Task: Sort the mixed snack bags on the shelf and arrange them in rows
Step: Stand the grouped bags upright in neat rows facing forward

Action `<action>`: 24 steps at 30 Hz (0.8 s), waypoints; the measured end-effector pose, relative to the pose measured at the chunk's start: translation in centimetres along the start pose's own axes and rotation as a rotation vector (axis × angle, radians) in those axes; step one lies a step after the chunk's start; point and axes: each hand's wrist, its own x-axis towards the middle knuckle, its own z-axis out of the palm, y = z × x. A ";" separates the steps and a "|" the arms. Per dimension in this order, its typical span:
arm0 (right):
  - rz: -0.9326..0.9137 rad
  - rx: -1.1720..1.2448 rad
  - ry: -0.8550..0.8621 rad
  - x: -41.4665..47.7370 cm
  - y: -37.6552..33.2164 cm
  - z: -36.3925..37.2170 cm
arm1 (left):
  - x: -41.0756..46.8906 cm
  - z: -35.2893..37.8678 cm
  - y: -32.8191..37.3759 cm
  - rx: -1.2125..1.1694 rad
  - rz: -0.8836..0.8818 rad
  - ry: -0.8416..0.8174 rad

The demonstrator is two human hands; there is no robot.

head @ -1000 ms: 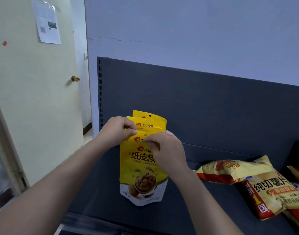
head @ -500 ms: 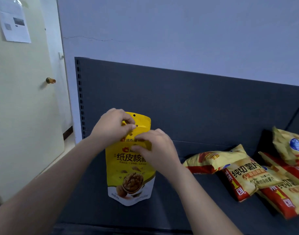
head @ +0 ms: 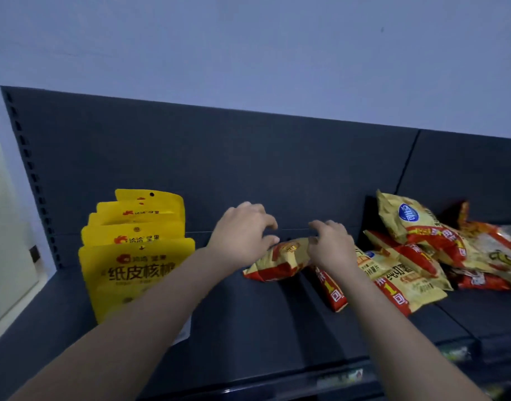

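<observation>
A row of several yellow walnut pouches (head: 138, 256) stands upright, one behind another, at the left of the dark shelf (head: 248, 319). Right of the middle lies a loose pile of yellow-and-red chip bags (head: 407, 273). The nearest chip bag (head: 280, 261) lies flat at the pile's left end. My left hand (head: 239, 238) hovers over that bag's left part with fingers spread and loosely bent, holding nothing. My right hand (head: 332, 244) hovers over its right end, fingers likewise loosely bent and empty.
The shelf's dark back panel (head: 248, 157) rises behind the bags, with a perforated upright (head: 31, 175) at its left edge. A pale door (head: 5, 256) stands left of the shelf. A seam splits the shelf near the right, where more bags (head: 491, 250) lie.
Both hands have let go of the front walnut pouch and moved right to the nearest chip bag. The view has swung right, showing more of the pile.
</observation>
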 end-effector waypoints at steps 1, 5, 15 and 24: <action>0.022 -0.022 -0.045 0.4 1.3 0.2 | 0.7 1.1 0.8 0.004 -0.002 -0.040; 0.065 -0.084 -0.197 2.0 5.9 0.8 | 3.5 5.7 3.7 0.041 -0.051 -0.186; 0.037 0.216 -0.416 7.0 11.4 2.6 | 7.1 10.3 6.5 0.193 -0.320 -0.260; 0.211 0.340 -0.561 8.6 11.3 3.4 | 7.6 8.0 0.3 0.275 -0.460 -0.049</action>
